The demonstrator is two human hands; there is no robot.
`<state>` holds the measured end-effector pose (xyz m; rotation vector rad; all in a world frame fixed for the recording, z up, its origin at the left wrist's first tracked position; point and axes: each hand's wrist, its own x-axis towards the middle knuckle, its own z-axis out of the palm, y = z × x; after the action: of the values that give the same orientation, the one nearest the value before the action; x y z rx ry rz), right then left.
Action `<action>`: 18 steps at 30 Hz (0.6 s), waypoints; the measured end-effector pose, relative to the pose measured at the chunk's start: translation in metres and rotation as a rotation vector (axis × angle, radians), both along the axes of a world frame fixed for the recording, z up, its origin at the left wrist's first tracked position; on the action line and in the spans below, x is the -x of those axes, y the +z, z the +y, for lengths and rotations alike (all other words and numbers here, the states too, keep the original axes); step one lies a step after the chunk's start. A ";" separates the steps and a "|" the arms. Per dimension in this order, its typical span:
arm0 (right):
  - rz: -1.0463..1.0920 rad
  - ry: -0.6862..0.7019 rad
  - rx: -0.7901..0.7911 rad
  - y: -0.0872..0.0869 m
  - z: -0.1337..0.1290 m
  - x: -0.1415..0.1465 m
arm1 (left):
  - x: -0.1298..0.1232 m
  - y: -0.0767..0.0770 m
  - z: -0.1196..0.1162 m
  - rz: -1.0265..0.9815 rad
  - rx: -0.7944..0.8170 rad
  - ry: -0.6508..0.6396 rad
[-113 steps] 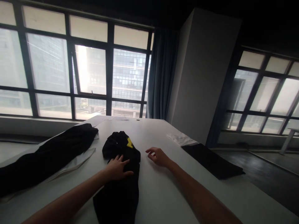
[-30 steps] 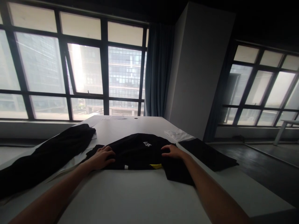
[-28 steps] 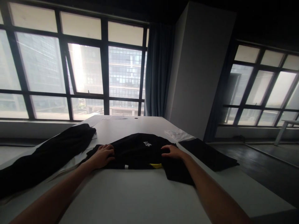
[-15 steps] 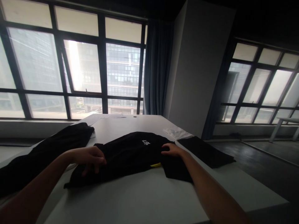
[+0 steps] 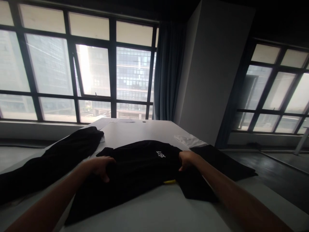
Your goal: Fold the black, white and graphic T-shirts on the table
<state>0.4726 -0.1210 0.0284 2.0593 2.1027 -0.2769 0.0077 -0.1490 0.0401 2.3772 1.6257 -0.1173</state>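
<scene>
Your widest passage is the white tabletop (image 5: 145,132) at the centre of the frame, between the far edge of the black garment (image 5: 138,170) and the table's far end. A second wedge of tabletop opens at bottom centre, between your forearms. Toward the left, the dark clothing pile (image 5: 60,154) leaves you a narrow strip, its near part crossed by your left hand (image 5: 102,167) and forearm. Right of centre, your right hand (image 5: 189,160) crowds the gap beside the folded black cloth (image 5: 224,161); the pillar (image 5: 212,80) rises behind.
</scene>
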 end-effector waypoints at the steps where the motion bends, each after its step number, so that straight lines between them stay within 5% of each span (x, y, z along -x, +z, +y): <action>1: -0.010 -0.023 0.112 0.001 -0.001 0.001 | 0.000 0.004 0.000 -0.011 0.014 -0.005; 5: 0.067 -0.116 0.511 0.013 0.009 0.010 | -0.002 0.006 0.012 -0.100 -0.056 0.099; 7: 0.169 -0.069 0.373 0.020 0.026 0.019 | -0.001 -0.001 0.023 -0.085 -0.256 0.182; 9: 0.232 -0.014 0.042 0.021 0.048 0.029 | 0.003 -0.013 0.035 -0.028 -0.422 0.245; 12: 0.258 0.029 -0.282 0.011 0.080 0.044 | 0.018 -0.029 0.050 0.024 -0.408 0.315; 18: 0.355 0.069 -0.077 -0.002 0.105 0.065 | 0.041 -0.037 0.061 -0.099 -0.289 0.305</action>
<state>0.4076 -0.0159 0.0264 2.1021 2.4131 -0.5993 -0.0332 -0.0884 0.0028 2.2484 2.0481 0.3077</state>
